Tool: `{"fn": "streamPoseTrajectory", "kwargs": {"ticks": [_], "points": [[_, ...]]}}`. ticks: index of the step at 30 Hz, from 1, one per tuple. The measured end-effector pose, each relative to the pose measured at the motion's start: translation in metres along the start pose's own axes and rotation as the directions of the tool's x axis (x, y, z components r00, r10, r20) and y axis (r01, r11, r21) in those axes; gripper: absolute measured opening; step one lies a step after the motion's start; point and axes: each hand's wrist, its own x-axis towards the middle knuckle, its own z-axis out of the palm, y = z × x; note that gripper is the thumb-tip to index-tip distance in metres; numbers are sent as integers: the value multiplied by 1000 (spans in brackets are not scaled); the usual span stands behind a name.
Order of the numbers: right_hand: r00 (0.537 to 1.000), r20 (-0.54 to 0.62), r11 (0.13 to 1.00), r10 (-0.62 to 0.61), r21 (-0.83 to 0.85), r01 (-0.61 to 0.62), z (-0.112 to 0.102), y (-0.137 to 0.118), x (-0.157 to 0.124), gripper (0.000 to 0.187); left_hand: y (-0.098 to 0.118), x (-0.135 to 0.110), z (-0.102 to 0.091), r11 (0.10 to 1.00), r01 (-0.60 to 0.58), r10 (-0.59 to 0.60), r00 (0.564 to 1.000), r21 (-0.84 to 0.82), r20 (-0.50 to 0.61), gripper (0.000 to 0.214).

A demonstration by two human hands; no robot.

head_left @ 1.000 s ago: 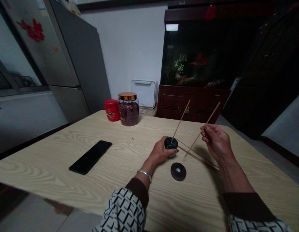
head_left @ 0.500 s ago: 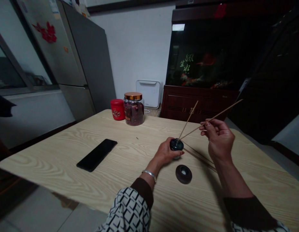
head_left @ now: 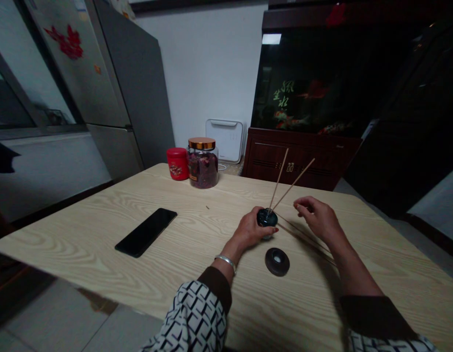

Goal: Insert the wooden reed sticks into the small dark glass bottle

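My left hand (head_left: 250,227) is wrapped round a small dark glass bottle (head_left: 266,218), steadying it on the table. Two thin reed sticks (head_left: 281,176) stand in its mouth, leaning up and to the right at different angles. To the right of the bottle, my right hand (head_left: 317,215) hovers with loosely curled fingers and nothing visible between them. Below it, more thin sticks (head_left: 307,238) lie slantwise on the tabletop, partly in shadow. A round dark cap (head_left: 277,262) with a pale centre rests in front of the bottle.
On the wooden table (head_left: 83,215) lies a black phone (head_left: 146,232) at left. A red canister (head_left: 178,164) and a jar of dried flowers (head_left: 203,166) with a copper-coloured lid stand at the back edge. Beyond are a fridge (head_left: 112,73) and a fish tank (head_left: 307,88).
My right hand has let go of the slanted stick, which now sits lower in the bottle, and has moved down slightly. My left hand stays on the bottle.
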Motion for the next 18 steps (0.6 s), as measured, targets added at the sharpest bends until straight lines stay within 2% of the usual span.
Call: {"fn": "streamPoseTrajectory", "kwargs": {"ticks": [1, 3, 5, 7, 9, 13, 16, 18], "points": [[998, 58, 983, 38, -183, -26, -4, 11, -1, 15, 0, 0, 0, 1000, 1, -1, 1000, -3, 1, 63], [968, 183, 880, 169, -470, -65, -8, 30, -5, 12, 1, -1, 0, 1000, 5, -5, 1000, -7, 1, 62], [922, 259, 786, 288, -614, -73, -7, 41, -7, 13, 2, -1, -1, 1000, 8, -8, 1000, -12, 0, 62], [899, 283, 751, 334, -657, -72, -3, 45, -7, 16, 2, 0, -1, 1000, 10, -10, 1000, -21, 3, 63], [897, 284, 750, 339, -658, -75, 1, 45, -7, 18, 1, 0, -1, 1000, 14, -13, 1000, -26, 7, 63], [921, 265, 783, 284, -619, -63, 0, 39, -8, 16, 2, 0, -1, 1000, 13, -13, 1000, -16, 8, 62], [961, 175, 799, 213, -598, -68, -9, 32, -7, 20, 2, -1, -1, 1000, 11, -11, 1000, -20, 7, 62], [987, 30, 823, 157, -556, -114, -18, 27, -4, 21, 3, 0, -1, 1000, 20, -20, 1000, -21, 9, 62]]}}
